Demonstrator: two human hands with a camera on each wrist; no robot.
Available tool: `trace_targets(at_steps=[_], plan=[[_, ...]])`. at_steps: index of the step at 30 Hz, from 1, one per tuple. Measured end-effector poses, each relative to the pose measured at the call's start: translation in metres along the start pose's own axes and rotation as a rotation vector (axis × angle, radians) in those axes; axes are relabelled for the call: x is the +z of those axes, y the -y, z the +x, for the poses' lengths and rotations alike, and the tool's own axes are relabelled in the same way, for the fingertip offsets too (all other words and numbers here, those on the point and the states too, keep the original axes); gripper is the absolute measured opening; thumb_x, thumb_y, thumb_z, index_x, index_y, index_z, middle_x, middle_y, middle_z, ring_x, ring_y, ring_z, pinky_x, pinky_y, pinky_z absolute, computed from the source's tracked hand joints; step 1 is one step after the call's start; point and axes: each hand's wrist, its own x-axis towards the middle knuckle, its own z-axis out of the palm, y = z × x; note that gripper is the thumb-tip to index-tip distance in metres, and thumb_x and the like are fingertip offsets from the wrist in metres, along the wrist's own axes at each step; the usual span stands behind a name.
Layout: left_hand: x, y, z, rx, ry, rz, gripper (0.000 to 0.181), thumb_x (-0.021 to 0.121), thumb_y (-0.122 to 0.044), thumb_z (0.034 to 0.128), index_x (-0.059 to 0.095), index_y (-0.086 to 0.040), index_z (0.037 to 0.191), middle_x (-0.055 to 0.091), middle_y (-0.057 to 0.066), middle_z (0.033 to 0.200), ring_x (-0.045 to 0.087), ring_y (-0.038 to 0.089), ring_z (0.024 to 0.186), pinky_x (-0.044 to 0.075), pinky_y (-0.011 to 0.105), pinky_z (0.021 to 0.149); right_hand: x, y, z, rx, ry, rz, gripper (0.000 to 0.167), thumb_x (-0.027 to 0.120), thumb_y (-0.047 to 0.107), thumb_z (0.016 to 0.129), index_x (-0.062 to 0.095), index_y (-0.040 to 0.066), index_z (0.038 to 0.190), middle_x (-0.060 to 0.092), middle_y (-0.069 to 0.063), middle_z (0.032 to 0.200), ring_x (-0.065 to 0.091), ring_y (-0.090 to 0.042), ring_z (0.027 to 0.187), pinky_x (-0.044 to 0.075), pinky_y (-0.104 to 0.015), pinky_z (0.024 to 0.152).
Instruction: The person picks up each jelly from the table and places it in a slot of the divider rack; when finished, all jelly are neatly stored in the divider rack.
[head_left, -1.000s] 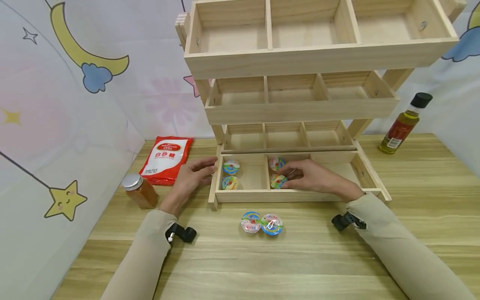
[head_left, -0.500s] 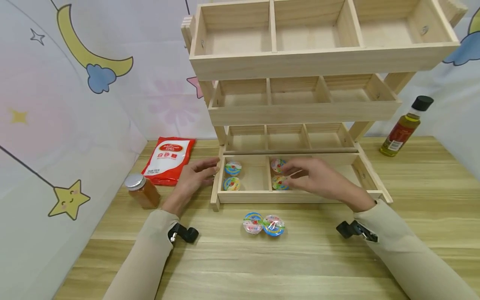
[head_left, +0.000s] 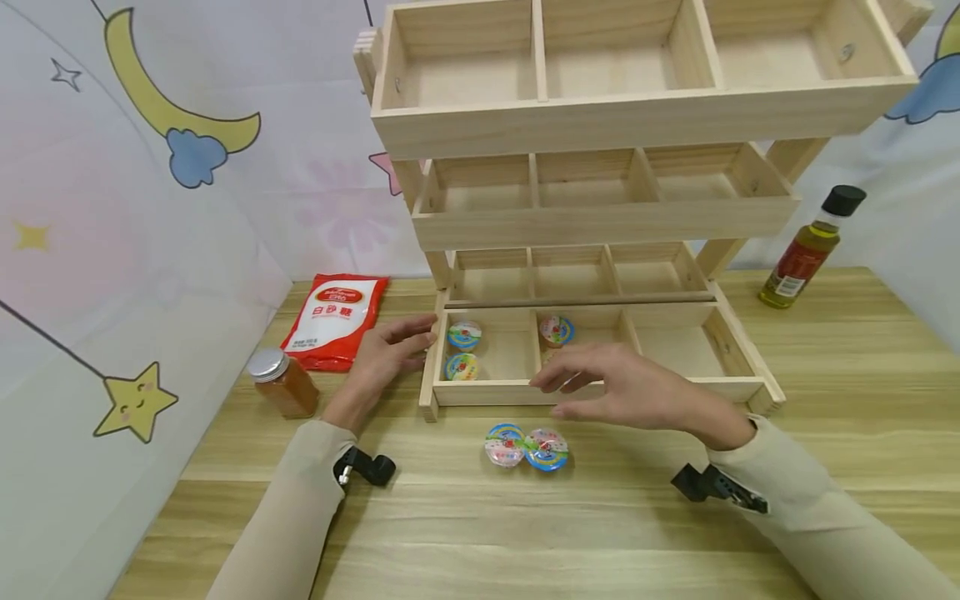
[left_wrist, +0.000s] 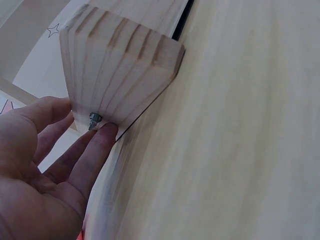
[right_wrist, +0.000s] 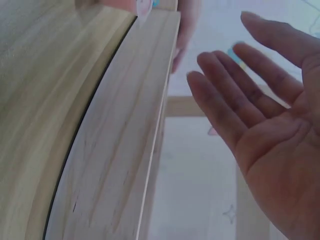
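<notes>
At the left, a jar [head_left: 283, 383] with a silver lid and orange-brown contents stands on the counter [head_left: 465, 533], just in front of a red and white bag [head_left: 334, 321] lying flat. Next comes the left hand [head_left: 384, 358], its fingers loosely extended, their tips resting on the outer left side of the wooden rack [head_left: 637, 117], beside a small bolt [left_wrist: 94, 119] seen in the left wrist view. Just right of those fingertips, across the side wall, two lidded cups sit in the left compartment of the bottom tray [head_left: 480, 392]: a blue-rimmed cup [head_left: 464, 335] at the back and a yellow cup [head_left: 461, 367] in front. On the counter before the tray, a pink cup [head_left: 505, 445] and a blue cup [head_left: 547, 450] lie side by side, nearer the person than the right hand [head_left: 633, 387] and a little left of it. In the middle compartment, a rear cup [head_left: 557, 331] shows beyond that hand's fingers, while a front cup [head_left: 550, 354] is mostly hidden by them. The right hand hovers at the tray's front board, thumb and fingers apart, palm bare. At far right stands an oil bottle [head_left: 806, 254], well apart from both hands.
</notes>
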Motion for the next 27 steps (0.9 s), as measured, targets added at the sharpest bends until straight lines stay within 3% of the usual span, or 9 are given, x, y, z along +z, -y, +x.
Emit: trace_targets(at_steps=[10, 27], plan=[[-0.001, 0.001, -0.002, -0.001, 0.001, 0.002, 0.044, 0.071, -0.01, 0.1024, 0.064, 0.001, 0.144, 0.065, 0.02, 0.142, 0.069, 0.012, 0.107, 0.063, 0.031, 0.086, 0.011, -0.001, 0.001, 0.058, 0.129, 0.019, 0.038, 0.085, 0.018, 0.094, 0.073, 0.007, 0.128, 0.074, -0.008, 0.125, 0.069, -0.031, 0.117, 0.057, -0.036, 0.101], [-0.001, 0.0, -0.001, -0.002, 0.01, 0.007, 0.043, 0.07, -0.01, 0.1031, 0.064, 0.0, 0.145, 0.064, 0.018, 0.143, 0.069, 0.016, 0.112, 0.063, 0.034, 0.089, 0.017, -0.016, 0.001, 0.083, 0.197, 0.046, 0.039, 0.084, 0.017, 0.094, 0.071, 0.0, 0.126, 0.073, -0.012, 0.126, 0.071, -0.029, 0.113, 0.059, -0.04, 0.1]])
